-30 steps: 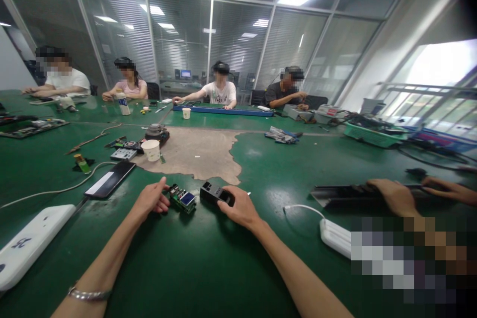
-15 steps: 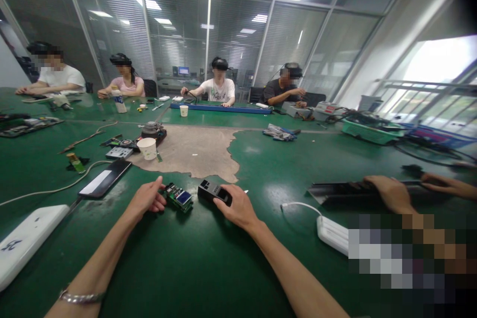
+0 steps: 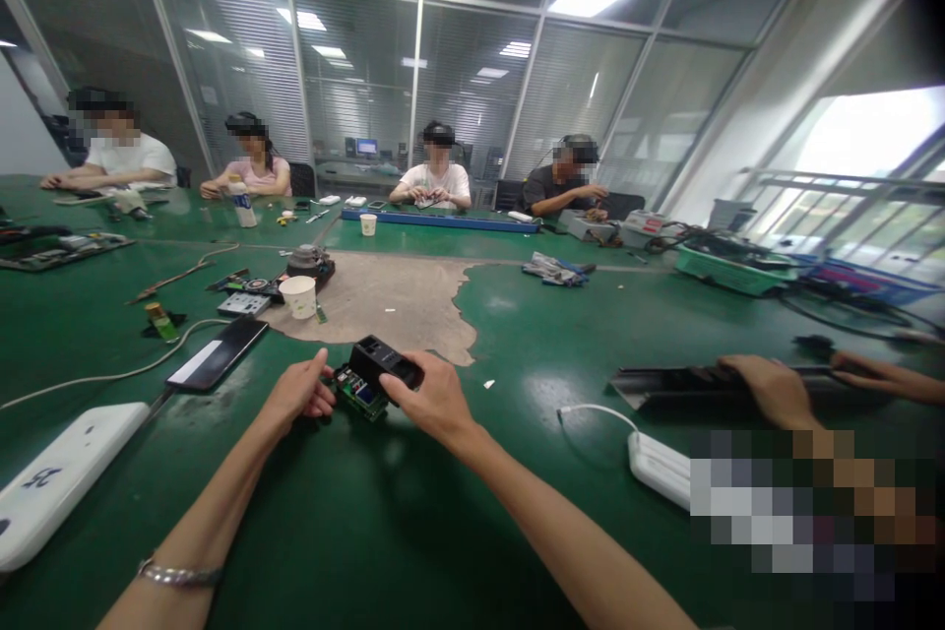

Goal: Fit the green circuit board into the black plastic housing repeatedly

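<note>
A black plastic housing [image 3: 380,357] with cut-outs in its top is gripped by my right hand [image 3: 432,399], thumb on the near side. It hangs tilted just over a small green circuit board [image 3: 367,404] with a little blue display, covering part of it; whether the two touch I cannot tell. To the left of the board, my left hand [image 3: 301,392] rests with thumb raised and fingers loosely curved, holding nothing. Its fingertips are close to the board's left edge, and contact there is unclear.
A phone [image 3: 218,354] with a cable and a white power bank [image 3: 70,482] lie left. A paper cup [image 3: 299,297] stands near loose electronic parts. On the right, a co-worker's hands [image 3: 768,389] hold a long black part [image 3: 664,386] beside another white power bank [image 3: 657,458]. Several people sit opposite.
My right hand has carried the black housing leftward from beside the circuit board to above it. My left hand has stayed by the board. A small white scrap now shows on the table.
</note>
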A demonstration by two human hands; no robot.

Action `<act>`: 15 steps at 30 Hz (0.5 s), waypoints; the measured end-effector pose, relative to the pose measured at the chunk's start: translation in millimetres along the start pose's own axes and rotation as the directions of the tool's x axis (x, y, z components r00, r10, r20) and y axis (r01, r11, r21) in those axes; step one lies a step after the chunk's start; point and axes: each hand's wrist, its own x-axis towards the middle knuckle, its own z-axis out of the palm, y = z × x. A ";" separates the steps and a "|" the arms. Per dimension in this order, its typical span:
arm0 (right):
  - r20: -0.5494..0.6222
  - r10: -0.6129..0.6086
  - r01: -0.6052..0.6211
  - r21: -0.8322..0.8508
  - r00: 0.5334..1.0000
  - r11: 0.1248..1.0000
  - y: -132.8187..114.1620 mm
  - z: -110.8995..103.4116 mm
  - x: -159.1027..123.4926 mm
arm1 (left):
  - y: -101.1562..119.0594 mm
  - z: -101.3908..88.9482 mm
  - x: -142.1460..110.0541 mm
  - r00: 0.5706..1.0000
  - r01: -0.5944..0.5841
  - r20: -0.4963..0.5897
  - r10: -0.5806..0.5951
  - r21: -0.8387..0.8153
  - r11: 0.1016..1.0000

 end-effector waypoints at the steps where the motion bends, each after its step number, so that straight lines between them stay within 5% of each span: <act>1: -0.004 -0.001 0.001 -0.024 1.000 1.000 -4.6 5.1 1.6 | 0.0 0.0 -0.1 1.000 -0.002 0.002 0.002 -0.002 1.000; 15: 0.059 0.034 -0.013 -0.325 0.998 0.946 -32.5 48.2 7.2 | 1.7 -1.6 -1.4 0.999 -0.025 0.023 0.025 -0.006 1.000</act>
